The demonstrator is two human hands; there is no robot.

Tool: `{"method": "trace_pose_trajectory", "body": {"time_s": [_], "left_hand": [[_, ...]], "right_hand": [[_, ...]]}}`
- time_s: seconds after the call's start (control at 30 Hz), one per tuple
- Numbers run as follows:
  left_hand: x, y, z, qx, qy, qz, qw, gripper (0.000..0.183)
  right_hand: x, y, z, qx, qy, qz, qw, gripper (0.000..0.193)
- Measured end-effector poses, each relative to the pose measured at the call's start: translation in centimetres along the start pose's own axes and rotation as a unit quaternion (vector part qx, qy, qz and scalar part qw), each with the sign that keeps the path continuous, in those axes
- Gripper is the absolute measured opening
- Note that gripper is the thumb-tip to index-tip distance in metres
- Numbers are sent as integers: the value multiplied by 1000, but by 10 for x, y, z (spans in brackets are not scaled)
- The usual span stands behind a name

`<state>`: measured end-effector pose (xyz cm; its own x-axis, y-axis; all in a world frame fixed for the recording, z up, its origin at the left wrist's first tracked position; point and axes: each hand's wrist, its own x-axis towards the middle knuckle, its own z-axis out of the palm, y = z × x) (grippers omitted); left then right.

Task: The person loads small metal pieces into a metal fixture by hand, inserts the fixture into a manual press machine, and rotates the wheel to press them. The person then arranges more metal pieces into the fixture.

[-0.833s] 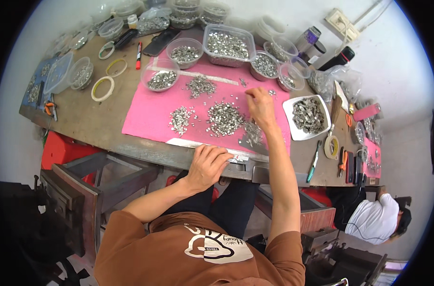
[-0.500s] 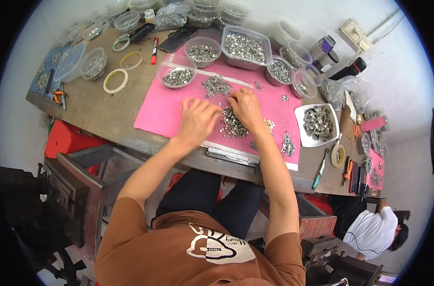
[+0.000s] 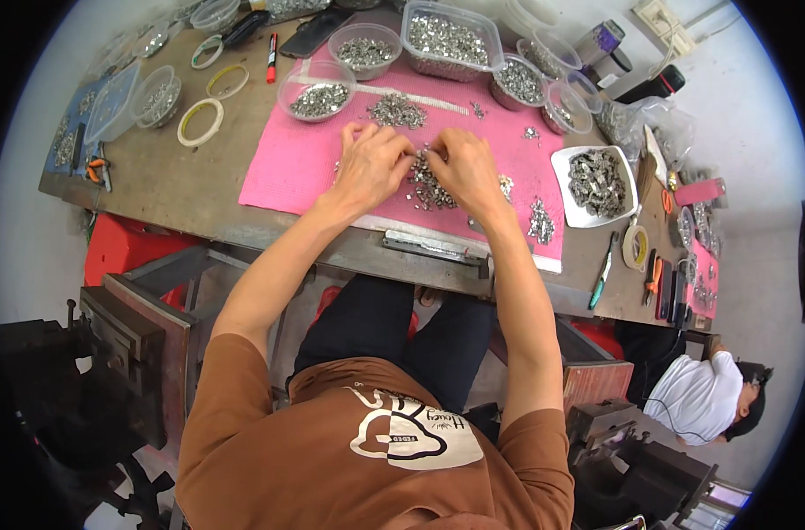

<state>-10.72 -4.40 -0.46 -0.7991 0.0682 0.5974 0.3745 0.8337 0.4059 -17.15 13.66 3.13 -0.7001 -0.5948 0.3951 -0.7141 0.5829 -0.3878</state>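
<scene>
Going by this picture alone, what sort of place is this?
Probably a workshop handling small metal parts: loose piles of silvery pieces on a pink mat, and orange-handled pliers on the workbench.

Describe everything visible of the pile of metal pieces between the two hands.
The pile of metal pieces looks silvery and shiny: many small, blocky bits, some scattered at its edges. It lies loose on the pink mat. The left hand and right hand are at its far end; exact contact is unclear. The right hand hides part of it.
</scene>
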Motion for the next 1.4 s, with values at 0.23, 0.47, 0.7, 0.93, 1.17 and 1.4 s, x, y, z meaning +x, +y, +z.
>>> {"method": "trace_pose_trajectory", "body": {"time_s": [0.23, 0.47, 0.7, 0.93, 1.17, 1.4], "left_hand": [[-55, 62, -27, -210, -100, 22, 972, 10], [-70, 67, -18, -224, -83, 6, 971, 13], [-63, 74, -27, -147, -94, 75, 982, 13], [-67, 76, -30, -119, -122, 77, 982, 13], [-88, 70, -17, -105, -34, 87, 990, 24], [-96, 70, -10, -184, -8, 23, 983, 38]], "right_hand": [[-77, -7, -28, 17, -43, 4, 999, 14], [-86, -7, -26, 22, -50, -2, 999, 10], [-90, -5, -22, 40, -35, -16, 998, 7], [-96, -5, -23, 33, -9, -8, 999, 13], [-129, -43, -26, 183, 48, 100, 977, 11], [-135, -51, -9, 143, 91, 42, 985, 12]]}}
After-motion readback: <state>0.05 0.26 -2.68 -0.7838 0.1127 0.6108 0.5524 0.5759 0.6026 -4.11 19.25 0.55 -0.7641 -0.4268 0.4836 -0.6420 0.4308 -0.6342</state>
